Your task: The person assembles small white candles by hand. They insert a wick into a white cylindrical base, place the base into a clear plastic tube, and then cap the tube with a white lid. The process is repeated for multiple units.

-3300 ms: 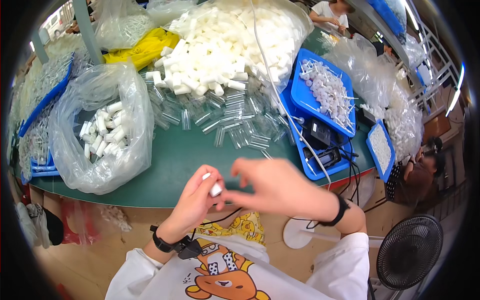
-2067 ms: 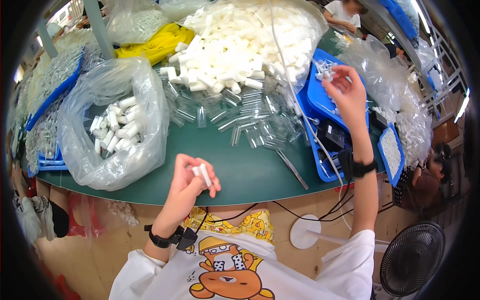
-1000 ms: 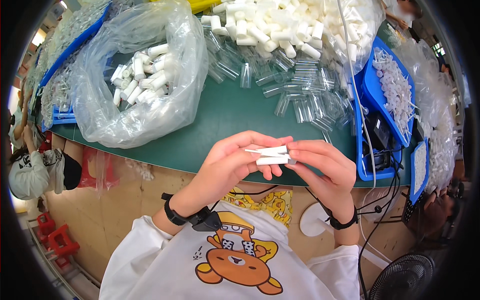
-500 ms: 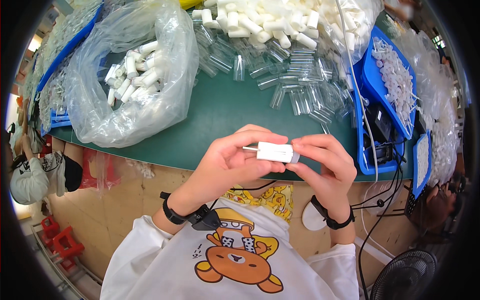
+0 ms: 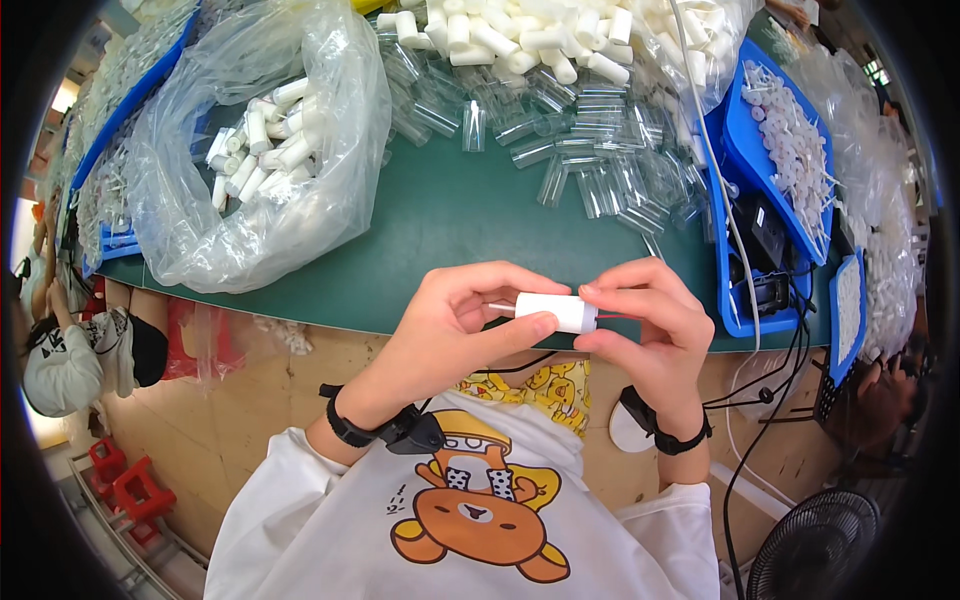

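Note:
Just over the table's near edge, my left hand [image 5: 440,320] grips a white cylinder [image 5: 552,310] lying crosswise, thumb on its near side and fingers behind. A thin pale stem pokes out of its left end, toward my left palm. At the other end sits a translucent greyish cap [image 5: 590,318]. My right hand [image 5: 668,318] pinches around this end, index fingertip above and thumb below. A thin red strip [image 5: 618,316] runs from the cap into the right hand; its far end is hidden by the fingers.
On the green table [image 5: 450,220] lie a clear bag [image 5: 300,240] of white cylinders, many clear tubes [image 5: 600,185] and a heap of white cylinders [image 5: 540,40]. Blue trays [image 5: 735,318] with small white parts and black devices flank the right. Another person [image 5: 65,365] sits at left.
The white cylinder has turned about its length, showing a smooth side instead of a grooved one. My left thumb now lies over it, and a red strip shows at its right end.

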`<action>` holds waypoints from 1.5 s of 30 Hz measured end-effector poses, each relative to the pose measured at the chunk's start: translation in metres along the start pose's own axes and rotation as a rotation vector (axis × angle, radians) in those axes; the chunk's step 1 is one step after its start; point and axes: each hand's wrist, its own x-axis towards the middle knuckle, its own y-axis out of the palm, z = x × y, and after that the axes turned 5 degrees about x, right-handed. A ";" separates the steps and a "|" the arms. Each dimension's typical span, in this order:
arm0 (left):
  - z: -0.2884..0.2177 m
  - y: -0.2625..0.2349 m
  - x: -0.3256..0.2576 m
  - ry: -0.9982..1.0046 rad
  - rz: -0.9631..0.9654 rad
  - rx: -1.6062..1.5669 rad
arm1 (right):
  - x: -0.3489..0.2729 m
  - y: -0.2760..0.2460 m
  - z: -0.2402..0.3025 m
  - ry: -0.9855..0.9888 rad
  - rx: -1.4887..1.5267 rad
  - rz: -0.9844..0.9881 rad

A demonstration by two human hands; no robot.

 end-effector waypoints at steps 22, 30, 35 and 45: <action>0.019 0.019 -0.001 -0.012 -0.032 -0.042 | -0.043 0.035 -0.029 0.164 0.503 -0.283; 0.014 0.023 0.027 -0.017 0.002 0.398 | -0.056 0.032 -0.033 0.210 0.638 -0.751; 0.010 0.024 0.044 0.283 -0.353 1.159 | -0.067 0.010 -0.027 0.084 0.444 -0.728; 0.040 0.016 0.065 0.377 -0.424 1.506 | -0.062 0.008 -0.019 0.157 0.716 -0.551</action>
